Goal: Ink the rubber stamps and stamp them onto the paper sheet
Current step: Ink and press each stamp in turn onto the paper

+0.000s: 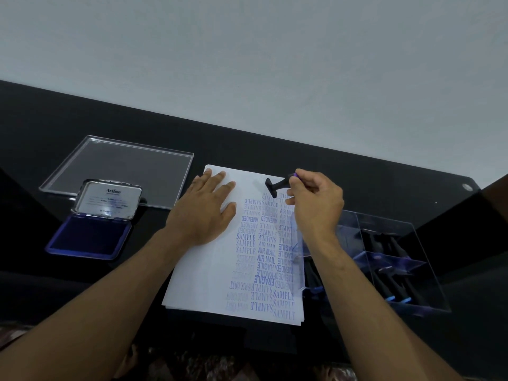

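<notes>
A white paper sheet (209, 273) lies on the black table, its right half covered with blue stamped words. My left hand (204, 209) lies flat on the sheet's upper left, fingers straight. My right hand (316, 202) pinches the handle of a black rubber stamp (277, 185), tilted, its base at the top of the printed area near the sheet's far edge. An open blue ink pad (90, 237) with its metal lid raised sits to the left of the sheet.
A clear acrylic tray (123, 166) lies behind the ink pad. At the right a clear divided box (390, 259) holds several black stamps. The table's far edge meets a pale wall.
</notes>
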A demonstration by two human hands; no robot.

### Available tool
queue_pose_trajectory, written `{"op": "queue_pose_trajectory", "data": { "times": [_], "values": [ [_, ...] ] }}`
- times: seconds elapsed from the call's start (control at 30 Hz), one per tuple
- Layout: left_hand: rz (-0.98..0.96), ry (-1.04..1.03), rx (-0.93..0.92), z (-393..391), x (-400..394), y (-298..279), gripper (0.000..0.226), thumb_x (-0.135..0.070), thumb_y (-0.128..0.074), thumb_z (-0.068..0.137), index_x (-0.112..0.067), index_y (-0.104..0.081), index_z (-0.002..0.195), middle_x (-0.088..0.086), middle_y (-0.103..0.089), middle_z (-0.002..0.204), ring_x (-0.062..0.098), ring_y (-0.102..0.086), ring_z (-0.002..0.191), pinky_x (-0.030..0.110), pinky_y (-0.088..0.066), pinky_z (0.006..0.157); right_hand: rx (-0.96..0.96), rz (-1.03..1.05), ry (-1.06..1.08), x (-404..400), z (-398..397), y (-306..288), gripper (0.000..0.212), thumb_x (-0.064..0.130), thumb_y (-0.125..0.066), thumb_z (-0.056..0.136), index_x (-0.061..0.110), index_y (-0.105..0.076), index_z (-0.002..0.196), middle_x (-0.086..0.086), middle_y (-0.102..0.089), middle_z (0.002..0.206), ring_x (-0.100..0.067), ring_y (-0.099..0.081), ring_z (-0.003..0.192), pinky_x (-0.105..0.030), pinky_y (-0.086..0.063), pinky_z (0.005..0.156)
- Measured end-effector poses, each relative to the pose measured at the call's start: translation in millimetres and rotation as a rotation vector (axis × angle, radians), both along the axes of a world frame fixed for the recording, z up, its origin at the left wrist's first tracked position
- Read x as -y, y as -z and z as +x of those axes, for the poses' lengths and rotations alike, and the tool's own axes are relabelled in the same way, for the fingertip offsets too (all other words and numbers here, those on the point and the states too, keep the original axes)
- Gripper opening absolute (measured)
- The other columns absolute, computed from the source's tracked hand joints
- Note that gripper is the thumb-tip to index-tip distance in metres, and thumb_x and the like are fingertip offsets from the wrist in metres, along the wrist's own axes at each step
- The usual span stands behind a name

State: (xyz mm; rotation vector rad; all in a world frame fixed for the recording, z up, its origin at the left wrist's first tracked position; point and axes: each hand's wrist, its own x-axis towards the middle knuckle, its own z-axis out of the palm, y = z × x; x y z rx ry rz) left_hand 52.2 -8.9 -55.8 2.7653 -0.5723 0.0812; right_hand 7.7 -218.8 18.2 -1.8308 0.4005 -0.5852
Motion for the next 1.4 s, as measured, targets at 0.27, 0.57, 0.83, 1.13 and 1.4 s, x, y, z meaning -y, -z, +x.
{"op": "queue_pose_trajectory", "data": {
  "times": [0.27, 0.57, 0.83, 1.13, 1.4],
  "values": [
    [-0.019, 0.01, 0.014, 0, -1, 0, 0.07, -0.058, -0.017, 0.095, -0.026, -0.03, 0.157, 0.0, -0.018, 0.167, 0.021, -0.002, 0.156, 0.04, -0.006, 0.126, -0.018, -0.045, -0.022, 1, 2, 3, 0.015, 0.014, -0.071, 0.089, 0.018, -0.073, 0.104, 0.002, -0.072, 0.091, -0.014, -0.071, 0.077, -0.032, -0.062, 0.066],
    [-0.006, 0.013, -0.021, 0, 1, -3, 0.069, -0.056, -0.018, 0.095, -0.026, -0.029, 0.157, 0.0, -0.015, 0.168, 0.022, -0.001, 0.156, 0.042, -0.006, 0.126, -0.022, -0.052, -0.035, 1, 0, 4, 0.017, 0.016, -0.071, 0.089, 0.02, -0.073, 0.105, 0.004, -0.072, 0.093, -0.013, -0.07, 0.08, -0.035, -0.062, 0.071],
    [-0.111, -0.055, -0.078, -13, 17, -32, 0.062, -0.052, -0.042, 0.101, -0.028, -0.028, 0.157, -0.002, -0.02, 0.166, 0.022, -0.009, 0.155, 0.046, -0.015, 0.123, 0.008, 0.02, -0.06, 4, -19, -5, 0.021, 0.013, -0.07, 0.089, 0.018, -0.072, 0.11, 0.002, -0.072, 0.096, -0.015, -0.071, 0.083, -0.03, -0.062, 0.063],
    [-0.187, 0.049, -0.096, -64, 68, -56, 0.061, -0.053, -0.043, 0.101, -0.028, -0.032, 0.155, -0.004, -0.026, 0.165, 0.019, -0.016, 0.154, 0.043, -0.019, 0.124, 0.06, 0.013, 0.059, 44, -61, -22, 0.021, 0.029, -0.067, 0.084, 0.033, -0.072, 0.104, 0.005, -0.069, 0.098, -0.016, -0.069, 0.084, -0.039, -0.06, 0.075],
    [-0.264, 0.214, -0.036, -95, 124, -73, 0.059, -0.049, -0.042, 0.102, -0.019, -0.039, 0.153, 0.004, -0.034, 0.161, 0.021, -0.021, 0.151, 0.037, -0.023, 0.119, 0.037, -0.04, 0.187, 99, -101, -26, 0.017, 0.034, -0.064, 0.08, 0.039, -0.069, 0.095, 0.009, -0.068, 0.094, -0.012, -0.068, 0.083, -0.038, -0.06, 0.073]
  ]
}}
